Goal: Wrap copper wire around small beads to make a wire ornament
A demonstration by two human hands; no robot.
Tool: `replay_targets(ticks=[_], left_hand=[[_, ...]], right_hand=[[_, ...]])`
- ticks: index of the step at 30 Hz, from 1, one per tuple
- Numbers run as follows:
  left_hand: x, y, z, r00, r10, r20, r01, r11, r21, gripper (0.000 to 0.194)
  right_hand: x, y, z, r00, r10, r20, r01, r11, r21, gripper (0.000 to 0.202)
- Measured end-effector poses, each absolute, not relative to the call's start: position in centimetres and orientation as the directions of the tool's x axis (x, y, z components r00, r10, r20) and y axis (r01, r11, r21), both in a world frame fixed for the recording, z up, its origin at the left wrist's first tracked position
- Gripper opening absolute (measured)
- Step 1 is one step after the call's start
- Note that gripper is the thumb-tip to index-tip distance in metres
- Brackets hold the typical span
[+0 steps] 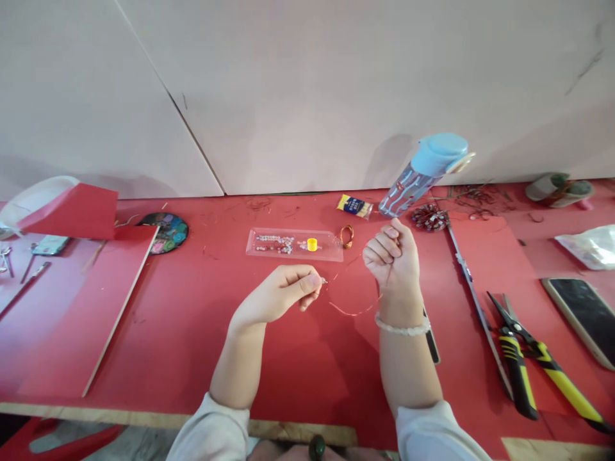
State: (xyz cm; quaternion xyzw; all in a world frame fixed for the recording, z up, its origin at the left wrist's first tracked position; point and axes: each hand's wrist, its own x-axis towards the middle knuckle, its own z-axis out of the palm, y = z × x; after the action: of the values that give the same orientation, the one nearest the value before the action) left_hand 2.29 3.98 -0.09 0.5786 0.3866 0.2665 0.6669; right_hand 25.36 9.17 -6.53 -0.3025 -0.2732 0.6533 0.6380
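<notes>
My left hand (291, 291) pinches a tiny silvery bead piece (324, 280) between thumb and fingertips, just in front of a clear plastic tray (254, 246). My right hand (393, 253) is raised and closed, its fingers curled round the end of a thin copper-coloured wire (353, 314). The wire curves between the two hands over the red tabletop. Small beads (276, 243) and a yellow cap (312, 244) lie in the tray. At the tray's right end is a braided ring (346, 237).
A blue-lidded bottle (423, 173) stands behind my right hand, beside a small yellow-blue packet (354, 206). Black-yellow shears (523, 358) and a phone (583, 314) lie at the right. At the left are a raised red board (106, 307) and a dark round palette (168, 234).
</notes>
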Motion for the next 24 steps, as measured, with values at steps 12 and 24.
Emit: replay_targets(ticks=[12, 24], left_hand=[[1.2, 3.4, -0.2, 0.170, 0.985, -0.012, -0.298, 0.064, 0.952, 0.046], [1.9, 2.6, -0.1, 0.068, 0.996, 0.061, -0.332, -0.035, 0.943, 0.037]], right_hand=[[23.2, 3.7, -1.9, 0.126, 0.768, 0.628, 0.472, 0.511, -0.719, 0.021], [21.7, 2.4, -1.1, -0.486, 0.662, 0.571, 0.242, 0.730, -0.639, 0.018]])
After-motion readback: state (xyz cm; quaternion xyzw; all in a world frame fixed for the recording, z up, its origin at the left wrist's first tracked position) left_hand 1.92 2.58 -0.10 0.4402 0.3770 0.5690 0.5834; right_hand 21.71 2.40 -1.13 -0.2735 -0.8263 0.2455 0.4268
